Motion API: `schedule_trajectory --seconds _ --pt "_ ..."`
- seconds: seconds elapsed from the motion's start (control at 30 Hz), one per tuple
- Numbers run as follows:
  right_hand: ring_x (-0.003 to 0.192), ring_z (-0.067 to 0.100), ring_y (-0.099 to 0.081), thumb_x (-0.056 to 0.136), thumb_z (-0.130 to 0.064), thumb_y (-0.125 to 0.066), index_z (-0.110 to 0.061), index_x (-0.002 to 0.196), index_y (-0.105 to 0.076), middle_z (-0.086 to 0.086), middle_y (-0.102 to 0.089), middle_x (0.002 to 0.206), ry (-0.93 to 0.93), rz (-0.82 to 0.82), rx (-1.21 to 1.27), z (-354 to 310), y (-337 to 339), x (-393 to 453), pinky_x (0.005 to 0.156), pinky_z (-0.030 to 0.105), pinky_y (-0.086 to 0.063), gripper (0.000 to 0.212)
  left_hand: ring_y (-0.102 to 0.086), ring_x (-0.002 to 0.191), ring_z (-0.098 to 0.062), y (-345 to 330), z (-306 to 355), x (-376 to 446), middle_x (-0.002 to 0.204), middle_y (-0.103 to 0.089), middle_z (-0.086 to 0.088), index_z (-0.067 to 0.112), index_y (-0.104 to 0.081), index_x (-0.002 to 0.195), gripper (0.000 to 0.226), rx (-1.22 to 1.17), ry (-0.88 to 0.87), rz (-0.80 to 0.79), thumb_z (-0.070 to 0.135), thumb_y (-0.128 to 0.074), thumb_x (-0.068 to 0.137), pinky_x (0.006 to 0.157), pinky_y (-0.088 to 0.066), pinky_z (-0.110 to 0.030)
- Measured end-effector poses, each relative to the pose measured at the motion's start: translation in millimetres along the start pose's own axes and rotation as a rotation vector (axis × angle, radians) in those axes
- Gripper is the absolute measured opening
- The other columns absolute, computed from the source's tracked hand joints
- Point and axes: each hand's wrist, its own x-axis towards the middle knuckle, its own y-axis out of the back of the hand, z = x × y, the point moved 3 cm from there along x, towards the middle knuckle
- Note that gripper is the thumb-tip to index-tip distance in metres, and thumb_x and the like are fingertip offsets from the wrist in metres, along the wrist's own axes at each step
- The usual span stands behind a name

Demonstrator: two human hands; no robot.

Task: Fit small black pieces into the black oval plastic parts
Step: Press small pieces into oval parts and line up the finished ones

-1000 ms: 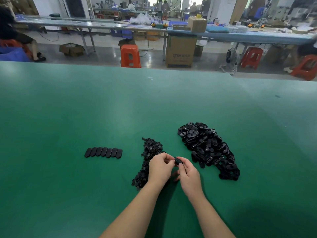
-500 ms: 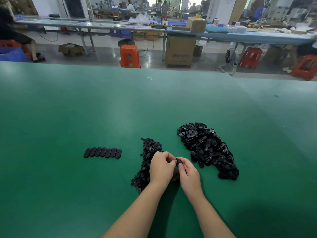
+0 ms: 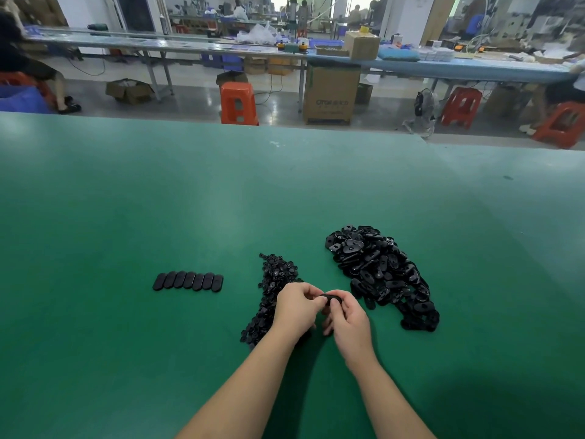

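Observation:
My left hand point(image 3: 296, 308) and my right hand point(image 3: 348, 321) meet over the green table point(image 3: 126, 217), both pinching one black oval part point(image 3: 330, 298) between the fingertips. Whether a small piece sits in it is hidden by my fingers. A pile of small black pieces point(image 3: 272, 280) lies just behind and under my left hand. A bigger heap of black oval parts point(image 3: 380, 274) lies to the right of my right hand. A neat row of several oval parts point(image 3: 188, 281) lies flat on the table to the left.
The table's far edge point(image 3: 285, 129) borders an aisle with orange stools point(image 3: 238, 103), a cardboard box point(image 3: 330, 95) and long workbenches point(image 3: 190, 47). People sit at the far left and far right.
My hands stay together on the oval part; the fingers have shifted slightly around it. The piles and the row have not moved.

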Motion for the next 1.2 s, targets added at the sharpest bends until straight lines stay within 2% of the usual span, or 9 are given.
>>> schedule_trajectory --seconds 0.17,0.37,0.5,0.6,0.9,1.0,1.07,1.13,1.2 --pt "0.049 0.016 -0.052 0.105 -0.008 -0.048 -0.022 0.097 -0.065 0.000 -0.060 0.059 -0.004 0.006 0.010 -1.2 -0.5 -0.5 0.051 0.029 -0.047 0.023 -0.058 0.038 -0.017 1.7 1.8 -2.1 0.078 -0.075 0.003 0.018 -0.076 0.088 0.007 0.021 -0.009 -0.032 0.022 -0.071 0.089 0.043 -0.045 -0.024" --pt "0.050 0.016 -0.052 0.104 -0.006 -0.050 -0.018 0.098 -0.067 0.001 -0.065 0.066 -0.004 0.038 0.043 -1.6 0.2 -1.2 0.050 0.030 -0.046 0.021 -0.058 0.040 -0.015 -2.1 5.5 -7.2 0.075 -0.072 0.001 0.017 -0.073 0.082 0.008 0.031 -0.060 0.019 0.022 -0.071 0.087 0.043 -0.048 -0.025" --pt "0.052 0.018 -0.052 0.104 -0.007 -0.052 -0.016 0.099 -0.068 0.000 -0.066 0.066 -0.020 0.053 0.083 -0.1 1.6 0.4 0.048 0.028 -0.046 0.019 -0.063 0.061 -0.014 -5.1 9.3 -9.2 0.077 -0.072 0.004 0.016 -0.074 0.082 0.008 0.080 -0.084 0.062 0.022 -0.070 0.085 0.062 -0.056 -0.031" --pt "0.051 0.018 -0.051 0.103 -0.008 -0.054 -0.017 0.098 -0.069 0.002 -0.066 0.066 -0.021 0.056 0.097 2.5 1.5 1.1 0.047 0.028 -0.045 0.019 -0.065 0.072 -0.012 -6.9 10.2 -9.7 0.077 -0.070 0.005 0.016 -0.073 0.082 0.008 0.109 -0.092 0.079 0.022 -0.069 0.085 0.069 -0.054 -0.029" --pt "0.064 0.012 -0.060 0.102 -0.014 -0.058 -0.025 0.094 -0.068 0.003 -0.074 0.080 -0.022 0.068 0.062 7.2 1.4 3.2 0.055 0.031 -0.049 0.017 -0.062 0.073 -0.002 -10.7 7.6 -7.8 0.079 -0.069 0.010 0.020 -0.072 0.088 0.008 0.149 -0.130 0.075 0.021 -0.065 0.091 0.063 -0.043 -0.012" --pt "0.062 0.015 -0.058 0.102 -0.013 -0.058 -0.022 0.094 -0.067 0.005 -0.072 0.077 -0.030 0.079 0.064 8.2 0.8 3.6 0.053 0.035 -0.048 0.015 -0.061 0.073 0.000 -12.1 4.9 -7.5 0.081 -0.069 0.011 0.020 -0.072 0.092 0.013 0.162 -0.148 0.062 0.018 -0.060 0.095 0.059 -0.041 -0.008" --pt "0.057 0.015 -0.054 0.102 -0.013 -0.057 -0.021 0.094 -0.066 0.002 -0.069 0.071 -0.028 0.086 0.058 8.4 1.2 3.9 0.049 0.032 -0.047 0.015 -0.061 0.073 0.001 -12.0 3.8 -7.2 0.082 -0.069 0.011 0.020 -0.072 0.094 0.015 0.178 -0.169 0.060 0.015 -0.058 0.095 0.060 -0.042 -0.008" --pt "0.053 0.015 -0.051 0.103 -0.012 -0.056 -0.019 0.094 -0.066 -0.001 -0.064 0.064 -0.024 0.078 0.055 8.1 2.2 3.6 0.046 0.028 -0.045 0.014 -0.061 0.075 -0.001 -11.3 3.9 -9.0 0.085 -0.069 0.011 0.020 -0.072 0.096 0.014 0.212 -0.215 0.061 0.015 -0.060 0.093 0.066 -0.045 -0.011" --pt "0.049 0.015 -0.049 0.104 -0.012 -0.055 -0.018 0.095 -0.066 -0.001 -0.060 0.059 -0.024 0.060 0.064 7.2 3.1 2.9 0.044 0.026 -0.044 0.015 -0.061 0.086 -0.008 -10.5 4.3 -10.3 0.097 -0.068 0.007 0.019 -0.070 0.108 0.020 0.291 -0.313 0.062 0.013 -0.060 0.092 0.080 -0.049 -0.021"
